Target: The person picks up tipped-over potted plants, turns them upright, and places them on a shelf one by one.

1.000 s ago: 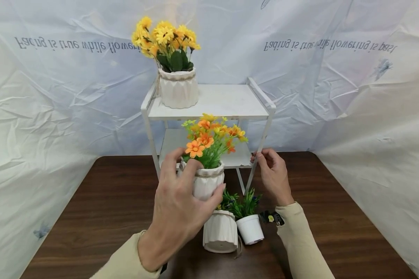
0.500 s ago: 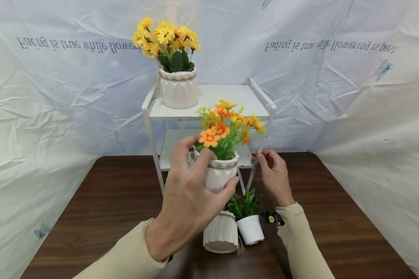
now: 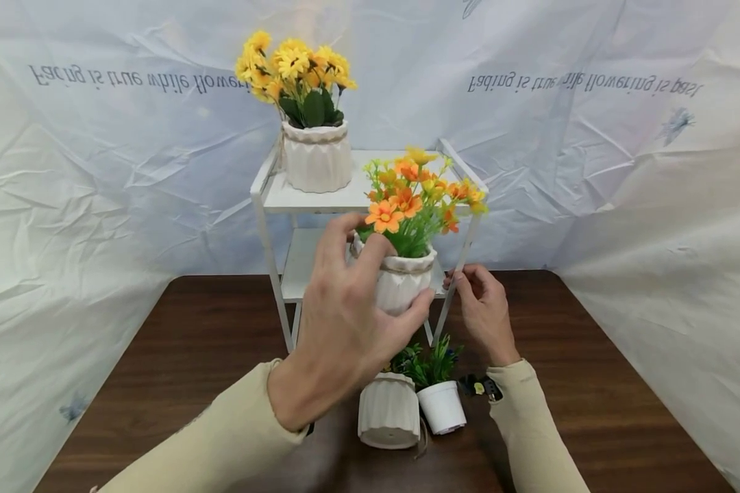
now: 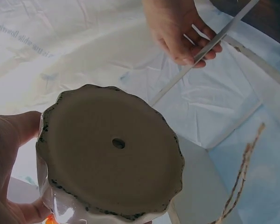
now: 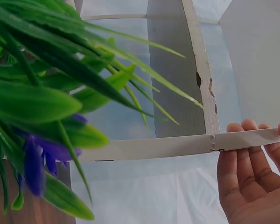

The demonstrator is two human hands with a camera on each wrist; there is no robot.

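Note:
My left hand grips a white ruffled flowerpot with orange and yellow flowers, its thumb and fingers around the sides. The pot is held up in front of the white two-tier shelf, its flowers overlapping the top board in the head view. In the left wrist view the pot's flat base shows a small drain hole. My right hand holds the shelf's front right leg between thumb and fingers, near the lower board.
Yellow flowers in a white pot stand at the top board's left. A second ruffled pot lies tipped on the brown table, beside a small white pot with green leaves. A printed cloth hangs behind.
My left hand has lifted the pot of orange flowers up and to the right, from before the lower board toward the top board. My right hand stays on the leg.

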